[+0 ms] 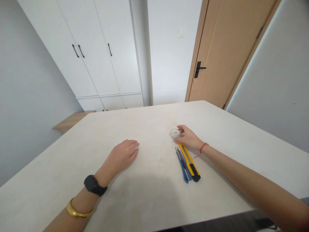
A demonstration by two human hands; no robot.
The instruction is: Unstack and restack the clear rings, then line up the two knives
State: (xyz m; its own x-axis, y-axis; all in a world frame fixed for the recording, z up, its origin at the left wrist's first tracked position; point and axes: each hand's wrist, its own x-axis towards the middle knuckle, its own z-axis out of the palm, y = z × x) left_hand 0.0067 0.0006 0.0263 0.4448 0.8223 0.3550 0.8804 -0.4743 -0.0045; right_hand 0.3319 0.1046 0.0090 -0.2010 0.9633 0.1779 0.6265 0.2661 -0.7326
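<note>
My right hand (189, 138) sits at the middle right of the pale table top (72, 170), with its thumb and fingers closed around a small roll of clear adhesive tape (175, 133). Just below that hand lie a yellow utility knife (189, 162) with a black end and a slimmer blue utility knife (182, 166), side by side and touching. My left hand (123, 154) rests palm down on the table, fingers apart and holding nothing. It is left of the knives and not touching them.
Beyond the far edge of the table stand tall white cabinets (101, 51) and a wooden door (231, 48) with a black handle. A low wooden shelf (71, 121) meets the table's left side. Grey walls flank the room.
</note>
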